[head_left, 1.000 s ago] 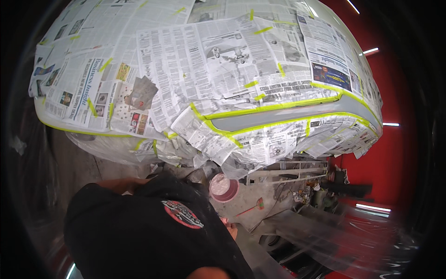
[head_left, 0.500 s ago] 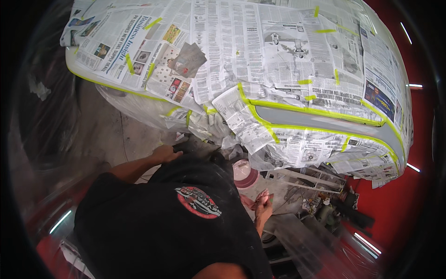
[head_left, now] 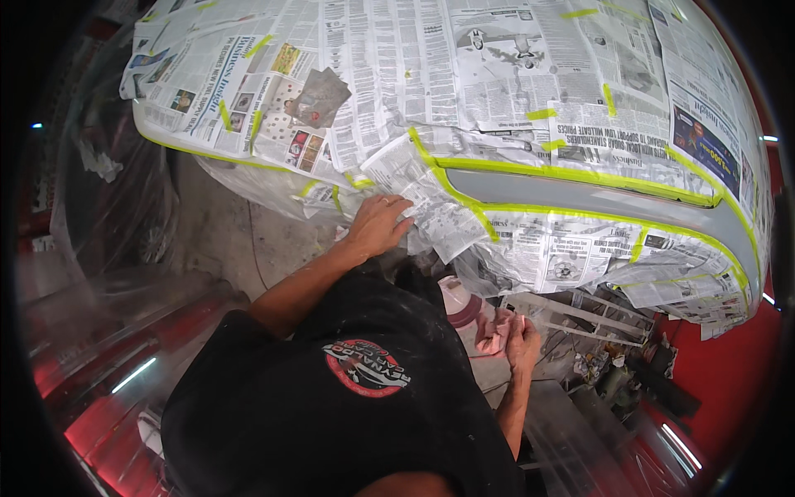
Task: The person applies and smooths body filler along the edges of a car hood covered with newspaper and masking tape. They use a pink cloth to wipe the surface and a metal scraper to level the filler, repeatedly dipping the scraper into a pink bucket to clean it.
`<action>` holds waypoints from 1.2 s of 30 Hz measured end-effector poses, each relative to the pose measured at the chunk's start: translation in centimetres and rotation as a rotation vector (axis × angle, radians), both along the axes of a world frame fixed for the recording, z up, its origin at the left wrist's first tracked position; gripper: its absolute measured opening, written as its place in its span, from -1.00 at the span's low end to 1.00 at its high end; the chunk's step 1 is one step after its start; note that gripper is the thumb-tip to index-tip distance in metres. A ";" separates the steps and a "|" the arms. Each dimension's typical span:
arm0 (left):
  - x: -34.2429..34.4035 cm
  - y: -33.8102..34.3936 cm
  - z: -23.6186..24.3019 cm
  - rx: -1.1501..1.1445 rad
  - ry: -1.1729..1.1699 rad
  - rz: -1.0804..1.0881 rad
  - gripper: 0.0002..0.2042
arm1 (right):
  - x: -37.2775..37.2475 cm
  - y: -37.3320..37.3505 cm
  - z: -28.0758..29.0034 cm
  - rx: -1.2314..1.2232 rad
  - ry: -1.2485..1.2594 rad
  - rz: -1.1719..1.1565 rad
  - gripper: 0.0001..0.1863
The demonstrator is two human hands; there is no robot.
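Observation:
My left hand [head_left: 379, 225] reaches to the newspaper masking [head_left: 435, 211] on the car body, fingers stretched out over its lower edge; whether they press on it is hard to tell. In my right hand [head_left: 522, 344] is a crumpled pink cloth [head_left: 493, 333], held low beside the car. A grey bare panel strip [head_left: 563, 195] runs along the car, bordered by bright yellow-green masking tape [head_left: 530, 171]. A worn grey-brown sheet, perhaps sandpaper [head_left: 319, 99], lies on the newspaper farther up.
Below the car stands a bucket [head_left: 458, 300] with pale contents and a dark pink rim. A pale metal frame [head_left: 580, 316] lies on the floor to its right, near assorted clutter [head_left: 617, 377]. Clear plastic sheeting [head_left: 116, 190] hangs at the left.
My left hand has come up from beside my body to the newspaper's edge. My right hand has risen and moved right, and the pink cloth shows more fully.

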State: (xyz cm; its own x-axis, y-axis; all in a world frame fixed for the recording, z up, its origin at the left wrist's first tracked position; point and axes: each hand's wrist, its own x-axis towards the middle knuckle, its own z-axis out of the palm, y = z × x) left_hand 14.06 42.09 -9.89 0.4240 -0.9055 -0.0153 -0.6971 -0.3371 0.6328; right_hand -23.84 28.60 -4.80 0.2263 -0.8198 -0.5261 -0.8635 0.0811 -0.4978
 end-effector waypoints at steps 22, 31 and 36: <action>-3.2 7.5 -8.3 0.605 0.397 0.015 -0.48 | 0.5 -43.8 15.9 -1.452 0.066 0.175 -0.49; -1.3 17.1 -11.9 0.769 0.471 0.306 -0.55 | 8.3 -34.3 7.9 -1.442 0.000 0.017 -0.45; -0.6 18.7 -14.2 0.723 0.525 0.307 -0.57 | 19.8 -17.3 -1.6 -1.281 -0.019 0.209 -0.53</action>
State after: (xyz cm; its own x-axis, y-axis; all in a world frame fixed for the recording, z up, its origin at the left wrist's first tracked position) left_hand 13.43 60.75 -24.09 0.4218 -0.4522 -0.7859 -0.1984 -0.8918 0.4067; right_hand -4.04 11.26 -6.39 0.4089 -0.6827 0.6056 -0.7939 -0.5934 -0.1329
